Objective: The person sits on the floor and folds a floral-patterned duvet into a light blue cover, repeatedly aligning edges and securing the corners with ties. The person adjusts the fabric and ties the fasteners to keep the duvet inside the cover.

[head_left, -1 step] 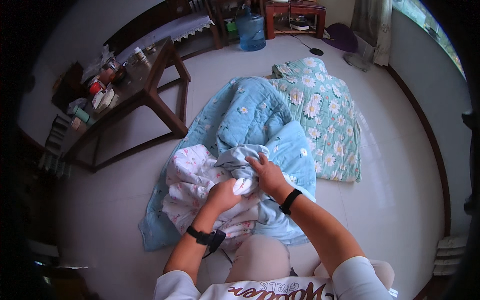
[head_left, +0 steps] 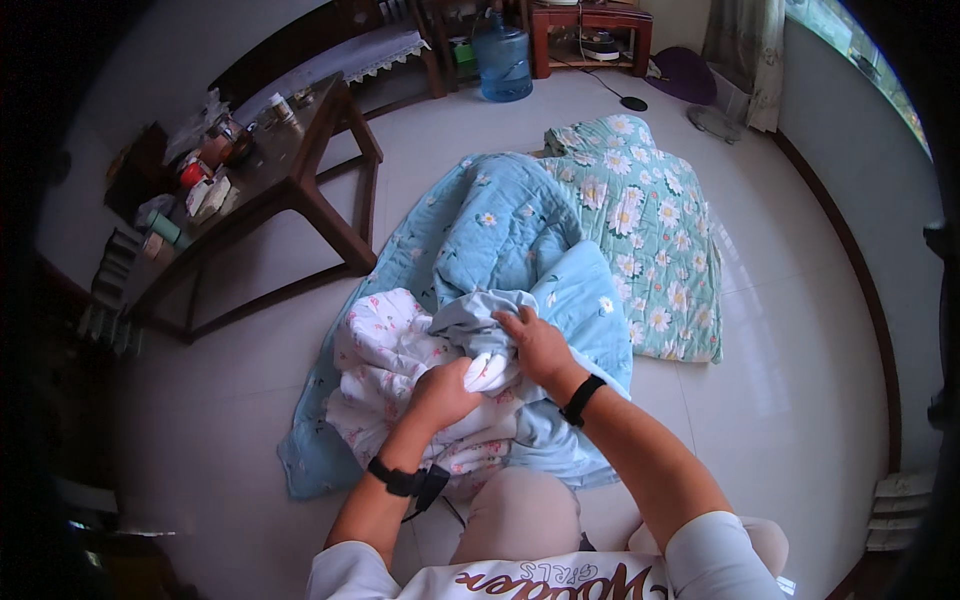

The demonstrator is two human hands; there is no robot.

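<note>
I kneel over a crumpled bundle of bedding on the floor. My left hand [head_left: 445, 390] is closed around a small white fold of cloth [head_left: 488, 370] at the bundle's middle. My right hand [head_left: 540, 345] grips the grey-blue fabric [head_left: 470, 315] just above it, fingers curled into the folds. Left of both hands lies the white cloth with pink flowers [head_left: 385, 350], bunched up. All of this rests on a light blue quilt [head_left: 490, 225] spread over the tiles. Both wrists wear black bands.
A green quilt with white daisies [head_left: 645, 220] lies to the right, touching the blue one. A dark wooden table [head_left: 290, 170] with bottles and clutter stands at the left. A blue water jug [head_left: 503, 62] is at the back. My knee [head_left: 515, 510] is near the bottom.
</note>
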